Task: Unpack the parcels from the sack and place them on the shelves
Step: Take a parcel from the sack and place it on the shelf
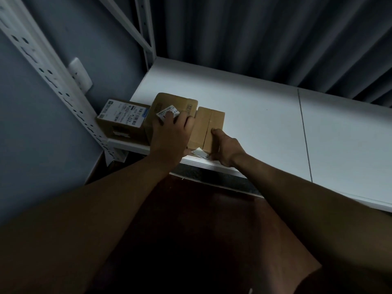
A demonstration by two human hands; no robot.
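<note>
Three cardboard parcels stand in a row at the left end of a white shelf (265, 128). The leftmost parcel (123, 119) carries a large white label on top. My left hand (171, 136) lies over the top of the middle parcel (176, 102), fingers spread across its small white label. The right parcel (209, 128) has a seam down its top. My right hand (224, 149) grips this parcel's near right corner, thumb on top, fingers curled at the front by a white label. The sack is out of view.
A white perforated upright (55, 81) and a diagonal brace (127, 24) frame the shelf's left end. A white wall socket (80, 74) sits on the grey wall. Dark corrugated panelling runs behind the shelf. Bare shelf surface extends to the right. Dark floor lies below.
</note>
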